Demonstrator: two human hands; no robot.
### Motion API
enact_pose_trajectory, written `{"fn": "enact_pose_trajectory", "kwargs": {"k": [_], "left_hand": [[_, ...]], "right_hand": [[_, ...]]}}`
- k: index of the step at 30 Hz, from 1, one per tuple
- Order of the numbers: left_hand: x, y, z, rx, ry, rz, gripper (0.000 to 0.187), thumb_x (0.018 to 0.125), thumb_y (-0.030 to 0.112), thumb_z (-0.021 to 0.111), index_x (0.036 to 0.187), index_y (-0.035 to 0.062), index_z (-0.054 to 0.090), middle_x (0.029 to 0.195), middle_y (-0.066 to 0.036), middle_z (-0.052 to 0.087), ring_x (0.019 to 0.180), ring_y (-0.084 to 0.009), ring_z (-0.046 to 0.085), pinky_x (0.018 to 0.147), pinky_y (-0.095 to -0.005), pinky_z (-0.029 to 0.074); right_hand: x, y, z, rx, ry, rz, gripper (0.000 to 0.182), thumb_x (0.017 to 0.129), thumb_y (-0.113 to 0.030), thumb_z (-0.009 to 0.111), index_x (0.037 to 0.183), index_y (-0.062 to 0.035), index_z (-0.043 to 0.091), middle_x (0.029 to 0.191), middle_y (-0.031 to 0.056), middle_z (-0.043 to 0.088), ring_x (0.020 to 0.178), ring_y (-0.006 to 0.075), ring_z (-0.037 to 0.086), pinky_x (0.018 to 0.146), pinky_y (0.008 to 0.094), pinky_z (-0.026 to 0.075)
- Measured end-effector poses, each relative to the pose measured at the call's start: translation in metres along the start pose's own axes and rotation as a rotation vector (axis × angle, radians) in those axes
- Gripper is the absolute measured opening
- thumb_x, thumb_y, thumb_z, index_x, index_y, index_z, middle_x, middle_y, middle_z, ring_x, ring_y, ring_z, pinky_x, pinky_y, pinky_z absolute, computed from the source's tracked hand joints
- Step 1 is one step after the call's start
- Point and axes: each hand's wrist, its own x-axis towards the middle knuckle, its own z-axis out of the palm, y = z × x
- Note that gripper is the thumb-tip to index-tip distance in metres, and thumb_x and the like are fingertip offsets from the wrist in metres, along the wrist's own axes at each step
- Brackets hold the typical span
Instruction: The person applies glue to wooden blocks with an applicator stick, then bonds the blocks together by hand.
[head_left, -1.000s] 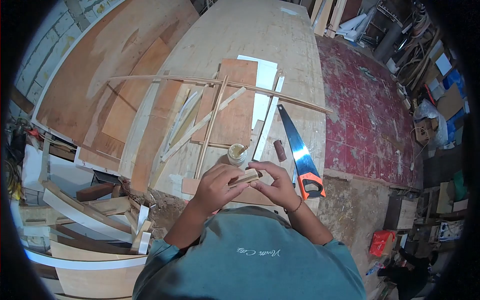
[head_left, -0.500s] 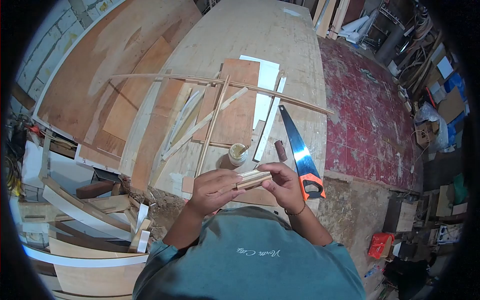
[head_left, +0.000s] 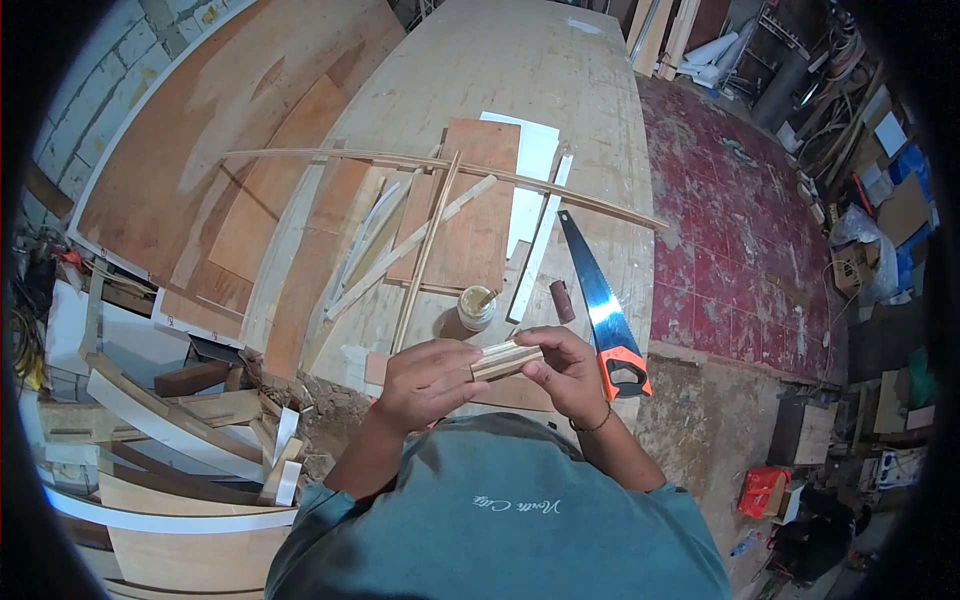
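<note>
Between my two hands, close to the table's near edge, is a small bundle of short wooden strips (head_left: pixel 506 360). My left hand (head_left: pixel 428 382) grips its left end. The fingers and thumb of my right hand (head_left: pixel 566 368) close on the right end. Just beyond the bundle stands an open jar (head_left: pixel 476 308) with a stick in it. A rolled brown piece (head_left: pixel 562 301) lies to the right of the jar. The handsaw (head_left: pixel 603 305), with an orange and black handle, rests beside my right hand.
Long thin strips (head_left: pixel 590 200) cross a brown board (head_left: pixel 470 210) on the table (head_left: pixel 470 60). A white strip (head_left: pixel 537 245) lies left of the saw. Curved wooden pieces (head_left: pixel 170 425) are stacked at lower left. Red floor (head_left: pixel 730 220) is at right.
The bundle has tilted slightly in my fingers, showing more of its strips. Both hands keep almost the same place.
</note>
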Motion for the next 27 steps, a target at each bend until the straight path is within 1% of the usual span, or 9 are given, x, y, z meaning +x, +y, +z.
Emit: {"fn": "enact_pose_trajectory", "kwargs": {"k": [1, 3, 4, 6, 11, 16, 20, 22, 27], "left_hand": [[-0.003, -0.001, 0.004, 0.001, -0.001, 0.001, 0.036, 0.066, 0.009, 0.081, 0.096, -0.0036, 0.066, 0.091, -0.017, 0.067, 0.085, -0.0259, 0.067, 0.074, -0.0315, 0.054], [-0.008, -0.001, 0.014, -0.536, 0.183, -0.374, 0.038, 0.065, 0.011, 0.082, 0.097, -0.0034, 0.066, 0.094, -0.017, 0.066, 0.088, -0.0243, 0.066, 0.078, -0.032, 0.052], [-0.008, -0.002, 0.012, -0.535, 0.183, -0.374, 0.038, 0.065, 0.011, 0.082, 0.097, -0.0034, 0.066, 0.094, -0.017, 0.066, 0.088, -0.0243, 0.066, 0.078, -0.032, 0.052], [-0.004, -0.002, 0.007, -0.209, -0.008, -0.279, 0.039, 0.066, 0.014, 0.082, 0.098, -0.0031, 0.066, 0.095, -0.017, 0.066, 0.091, -0.0235, 0.065, 0.081, -0.0329, 0.051], [-0.002, 0.002, 0.004, -0.148, 0.0, -0.152, 0.038, 0.066, 0.013, 0.081, 0.097, -0.003, 0.066, 0.096, -0.016, 0.067, 0.09, -0.025, 0.065, 0.08, -0.0337, 0.051], [0.002, 0.004, 0.003, -0.106, -0.018, -0.066, 0.038, 0.064, 0.012, 0.081, 0.096, -0.0024, 0.066, 0.095, -0.015, 0.068, 0.089, -0.0266, 0.066, 0.081, -0.0346, 0.052], [0.002, 0.006, 0.002, -0.089, -0.018, -0.034, 0.039, 0.065, 0.012, 0.081, 0.097, -0.0018, 0.066, 0.094, -0.014, 0.068, 0.089, -0.0275, 0.066, 0.081, -0.0356, 0.052], [0.001, 0.005, 0.003, -0.091, -0.01, -0.023, 0.039, 0.065, 0.013, 0.081, 0.098, -0.0017, 0.066, 0.094, -0.015, 0.068, 0.089, -0.0277, 0.066, 0.081, -0.0357, 0.052], [-0.003, 0.005, 0.003, -0.091, -0.005, -0.043, 0.04, 0.064, 0.014, 0.081, 0.098, -0.0014, 0.066, 0.094, -0.015, 0.067, 0.089, -0.0277, 0.065, 0.08, -0.036, 0.052]], "right_hand": [[0.0, 0.0, 0.0, -0.017, 0.009, -0.026, 0.032, 0.083, -0.008, 0.068, 0.112, -0.0017, 0.057, 0.11, 0.0119, 0.061, 0.109, 0.0209, 0.056, 0.097, 0.0357, 0.042], [-0.001, 0.0, 0.001, -0.062, -0.001, -0.066, 0.032, 0.082, -0.008, 0.068, 0.112, -0.0016, 0.057, 0.11, 0.0122, 0.061, 0.109, 0.0217, 0.056, 0.097, 0.0365, 0.042], [-0.001, -0.001, 0.001, -0.109, -0.011, -0.105, 0.033, 0.082, -0.008, 0.069, 0.112, -0.0015, 0.057, 0.111, 0.0125, 0.061, 0.109, 0.0225, 0.056, 0.097, 0.0372, 0.042], [0.0, -0.002, 0.001, -0.144, -0.037, -0.144, 0.033, 0.081, -0.007, 0.069, 0.112, -0.0016, 0.057, 0.111, 0.0128, 0.06, 0.109, 0.0232, 0.056, 0.097, 0.0377, 0.041], [-0.002, -0.016, 0.011, -0.119, 0.049, -0.081, 0.037, 0.078, -0.015, 0.073, 0.111, -0.003, 0.061, 0.109, 0.0128, 0.063, 0.105, 0.023, 0.058, 0.094, 0.0351, 0.041], [0.002, -0.015, 0.003, -0.383, -0.078, -0.213, 0.043, 0.073, -0.021, 0.076, 0.109, -0.004, 0.062, 0.104, 0.0121, 0.065, 0.102, 0.0256, 0.059, 0.093, 0.0382, 0.041], [-0.001, -0.017, 0.003, -0.422, -0.119, -0.239, 0.043, 0.071, -0.014, 0.077, 0.109, -0.003, 0.06, 0.107, 0.0132, 0.062, 0.103, 0.0253, 0.057, 0.093, 0.0389, 0.043], [-0.006, -0.014, 0.007, -0.257, -0.022, -0.202, 0.04, 0.07, -0.01, 0.077, 0.105, -0.0035, 0.059, 0.105, 0.0135, 0.062, 0.102, 0.025, 0.058, 0.092, 0.0383, 0.044], [-0.006, -0.014, 0.009, -0.252, 0.002, -0.238, 0.039, 0.069, -0.013, 0.079, 0.102, -0.0049, 0.061, 0.101, 0.0125, 0.066, 0.098, 0.0252, 0.061, 0.088, 0.0372, 0.045]]}}
